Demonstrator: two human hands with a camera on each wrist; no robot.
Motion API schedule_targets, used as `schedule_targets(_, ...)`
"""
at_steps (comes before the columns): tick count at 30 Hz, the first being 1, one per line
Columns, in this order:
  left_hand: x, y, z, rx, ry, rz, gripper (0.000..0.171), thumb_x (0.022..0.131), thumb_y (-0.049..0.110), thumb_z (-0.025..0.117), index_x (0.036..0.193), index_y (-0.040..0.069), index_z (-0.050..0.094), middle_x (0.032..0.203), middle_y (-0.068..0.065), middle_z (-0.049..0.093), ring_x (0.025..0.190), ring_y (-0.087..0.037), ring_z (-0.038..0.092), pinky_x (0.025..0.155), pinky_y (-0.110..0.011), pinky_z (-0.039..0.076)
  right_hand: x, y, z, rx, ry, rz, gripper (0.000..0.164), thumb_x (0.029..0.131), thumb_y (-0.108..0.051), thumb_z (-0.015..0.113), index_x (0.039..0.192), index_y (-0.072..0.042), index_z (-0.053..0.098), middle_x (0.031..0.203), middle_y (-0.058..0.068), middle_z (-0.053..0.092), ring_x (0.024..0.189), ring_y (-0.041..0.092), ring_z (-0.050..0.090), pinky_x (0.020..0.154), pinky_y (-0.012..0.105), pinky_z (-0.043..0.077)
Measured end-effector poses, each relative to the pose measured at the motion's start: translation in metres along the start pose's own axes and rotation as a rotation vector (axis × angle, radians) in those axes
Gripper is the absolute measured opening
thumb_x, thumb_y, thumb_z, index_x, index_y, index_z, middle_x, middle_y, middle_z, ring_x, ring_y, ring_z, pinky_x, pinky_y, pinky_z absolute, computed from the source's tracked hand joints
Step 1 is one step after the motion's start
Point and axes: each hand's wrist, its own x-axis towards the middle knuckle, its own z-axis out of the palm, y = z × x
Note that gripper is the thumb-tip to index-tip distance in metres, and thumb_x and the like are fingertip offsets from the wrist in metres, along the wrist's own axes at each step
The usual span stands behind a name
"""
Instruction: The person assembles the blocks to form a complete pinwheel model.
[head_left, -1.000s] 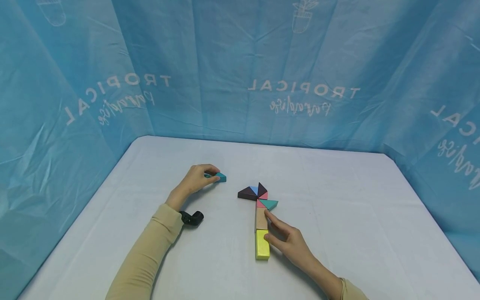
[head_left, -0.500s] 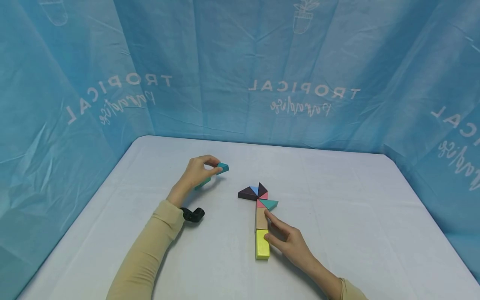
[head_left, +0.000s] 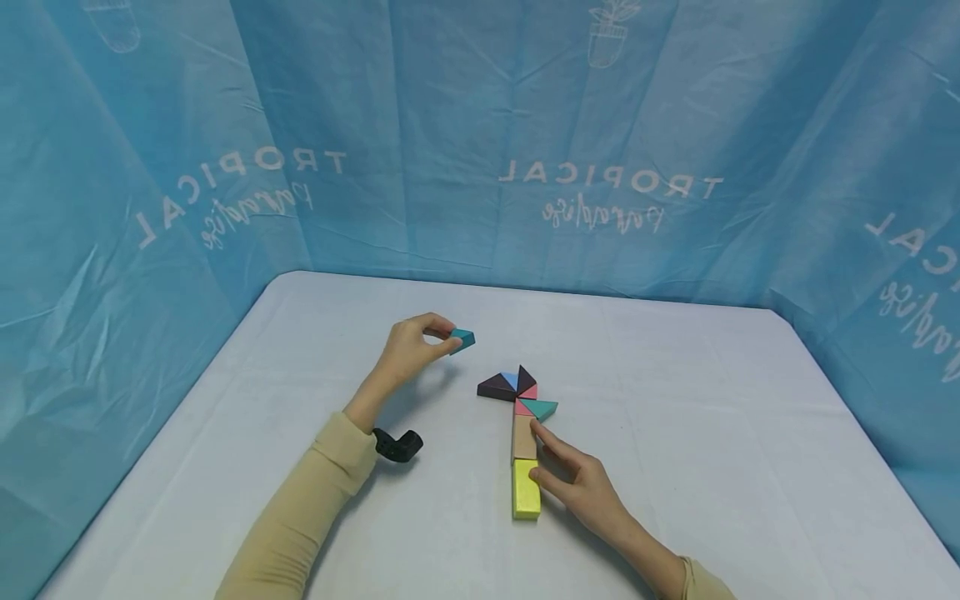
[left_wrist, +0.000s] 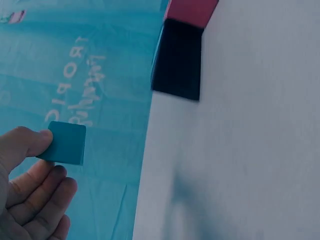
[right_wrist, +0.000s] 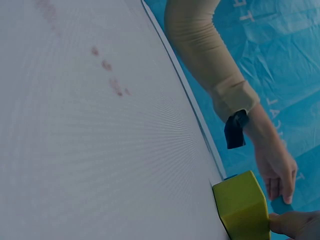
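My left hand (head_left: 408,348) pinches a teal wedge-shaped block (head_left: 463,341) between thumb and fingers, held above the table, left of the block arrangement. In the left wrist view the square side of this teal block (left_wrist: 68,143) shows by the thumb. My right hand (head_left: 587,493) rests beside the column, index fingertip at the plain wooden block (head_left: 524,438) and thumb on the yellow block (head_left: 527,490). Above the wooden block lie a pink triangle (head_left: 521,407) and a green triangle (head_left: 542,408). Black blocks (head_left: 497,387), a blue piece (head_left: 509,380) and another pink piece (head_left: 529,392) fan out farther up.
A white cloth-covered table (head_left: 712,417) bears everything. Blue printed curtains (head_left: 465,108) surround its back and sides. A black device (head_left: 399,446) is strapped at the left wrist.
The left hand has lifted the teal block off the table and carried it right. A green piece seen beneath that hand half a second ago no longer shows. The right hand stays put.
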Motion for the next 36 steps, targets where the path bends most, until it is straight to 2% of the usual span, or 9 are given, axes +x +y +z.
schedule_targets(5,-0.006,0.012,0.012,-0.023,0.021,0.027,0.025,0.084,0.025,0.073,0.101,0.008,0.068,0.094,-0.003,0.069,0.093,-0.021,0.063,0.077,-0.04,0.05,0.0,-0.002,0.0,-0.006,0.0,0.004,0.057,0.087,-0.002,0.066,0.138,0.005,0.042,0.141,0.019,0.041,0.13,0.03,0.038,0.102,0.037,0.033)
schedule_targets(11,-0.014,0.028,0.027,-0.061,0.005,0.033,0.024,0.085,0.025,0.073,0.102,0.009,0.068,0.094,-0.002,0.068,0.093,-0.019,0.063,0.075,-0.037,0.052,0.0,-0.002,-0.001,-0.008,-0.003,0.016,0.057,0.087,-0.003,0.066,0.138,0.004,0.042,0.141,0.018,0.041,0.13,0.029,0.038,0.103,0.038,0.033)
schedule_targets(15,-0.019,0.035,0.035,-0.055,-0.015,0.023,0.025,0.083,0.026,0.074,0.101,0.01,0.069,0.092,0.001,0.068,0.091,-0.017,0.063,0.076,-0.037,0.051,0.0,-0.002,-0.001,-0.008,-0.005,0.025,0.057,0.088,-0.004,0.066,0.139,0.003,0.042,0.142,0.016,0.041,0.13,0.028,0.038,0.103,0.037,0.033)
schedule_targets(23,-0.037,0.036,0.05,-0.035,-0.051,0.002,0.022,0.082,0.024,0.075,0.097,0.01,0.069,0.085,0.004,0.067,0.084,-0.015,0.063,0.072,-0.035,0.05,0.001,0.0,-0.001,0.012,-0.013,0.018,0.057,0.088,-0.003,0.065,0.139,0.004,0.041,0.142,0.018,0.04,0.13,0.028,0.037,0.103,0.038,0.032)
schedule_targets(29,-0.053,0.036,0.056,-0.041,-0.029,-0.02,0.019,0.08,0.022,0.076,0.094,0.01,0.069,0.082,0.005,0.067,0.081,-0.012,0.063,0.071,-0.033,0.051,0.0,-0.001,0.0,0.013,-0.012,0.015,0.057,0.088,-0.003,0.065,0.139,0.005,0.041,0.142,0.019,0.04,0.131,0.03,0.036,0.103,0.041,0.032)
schedule_targets(36,-0.065,0.034,0.062,-0.02,0.001,-0.026,0.02,0.081,0.021,0.076,0.094,0.009,0.069,0.087,0.0,0.069,0.083,-0.016,0.065,0.073,-0.036,0.052,0.001,-0.001,0.0,0.012,-0.013,0.003,0.057,0.088,-0.003,0.065,0.139,0.006,0.04,0.142,0.019,0.039,0.131,0.03,0.036,0.103,0.041,0.032)
